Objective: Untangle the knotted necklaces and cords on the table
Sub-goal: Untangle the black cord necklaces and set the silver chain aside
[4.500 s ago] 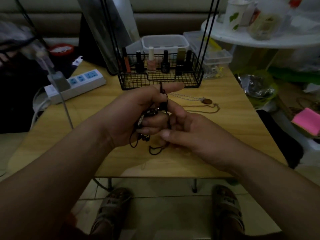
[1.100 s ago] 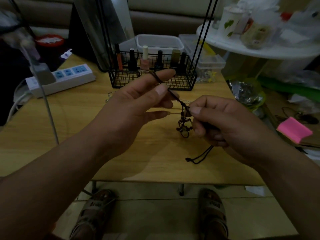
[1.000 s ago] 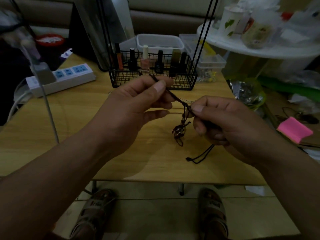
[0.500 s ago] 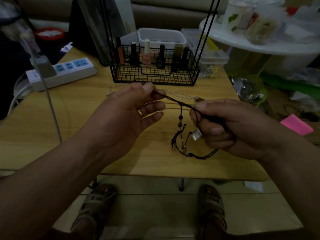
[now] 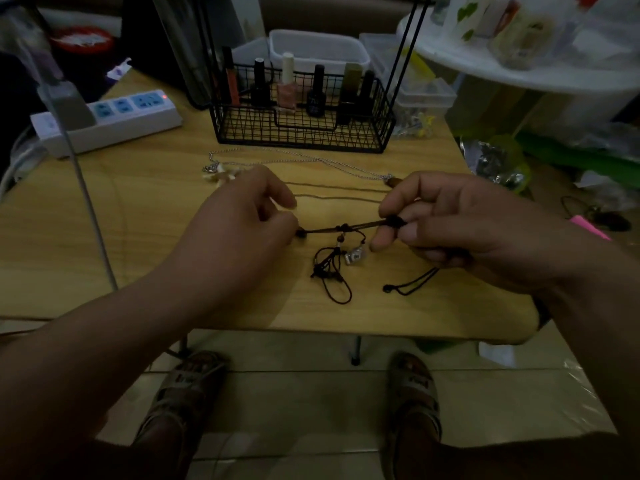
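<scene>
1. Head view. The left hand (image 5: 242, 230) pinches one end of the black cord (image 5: 346, 229) between thumb and forefinger. The right hand (image 5: 460, 223) pinches the same cord at a dark knot, its other fingers curled under. The span between the two pinches is taut and sits above the table (image 5: 138, 220).
2. The tangle (image 5: 329, 271) hangs below the span, nearer the right fingertips: loops, small beads and a silver charm (image 5: 354, 256). A loose tail (image 5: 408, 287) trails out from under the right hand.
3. A silver chain (image 5: 311, 161) and a brown cord (image 5: 339, 190) lie flat beyond the fingertips, apart from the black cord.
4. Risk, as a judgement: pulling the span harder would likely cinch the hanging loops tighter. The charm could also snag a loop. If either pinch slips, the bundle drops and may re-knot, or land on the brown cord.
5. Containers: the wire basket (image 5: 301, 133) past the chain holds upright polish bottles (image 5: 287, 88). Behind it is a clear tub (image 5: 318, 50); I cannot tell its contents.
</scene>
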Demonstrator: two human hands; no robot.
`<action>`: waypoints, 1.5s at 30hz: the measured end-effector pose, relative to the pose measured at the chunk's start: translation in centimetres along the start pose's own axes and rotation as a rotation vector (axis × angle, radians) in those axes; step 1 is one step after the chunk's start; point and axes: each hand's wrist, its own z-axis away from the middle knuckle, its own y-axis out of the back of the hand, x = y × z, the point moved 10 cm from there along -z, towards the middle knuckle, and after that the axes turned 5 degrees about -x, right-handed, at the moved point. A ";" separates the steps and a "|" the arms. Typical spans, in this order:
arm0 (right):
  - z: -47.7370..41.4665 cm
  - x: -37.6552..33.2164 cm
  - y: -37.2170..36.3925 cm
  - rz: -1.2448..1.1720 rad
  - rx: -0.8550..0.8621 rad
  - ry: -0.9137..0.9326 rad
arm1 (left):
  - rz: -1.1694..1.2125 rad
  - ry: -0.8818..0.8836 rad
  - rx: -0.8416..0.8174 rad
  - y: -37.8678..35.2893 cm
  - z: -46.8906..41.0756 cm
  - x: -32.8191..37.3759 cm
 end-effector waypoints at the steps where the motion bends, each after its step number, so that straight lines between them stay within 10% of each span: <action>1: 0.1 0.0 0.1 0.000 -0.009 0.010 | -0.070 -0.018 -0.024 -0.2 0.0 0.1; 17: -0.5 -0.6 1.7 0.053 0.162 0.125 | -0.552 -0.325 -0.135 -2.7 0.3 2.7; 32: -0.8 -0.7 3.8 -0.027 0.259 0.139 | 0.016 -0.325 -0.212 -4.6 -2.0 4.9; 45: -1.3 -0.7 3.1 0.656 0.370 0.082 | -0.120 -0.284 -0.275 -2.1 -3.5 5.2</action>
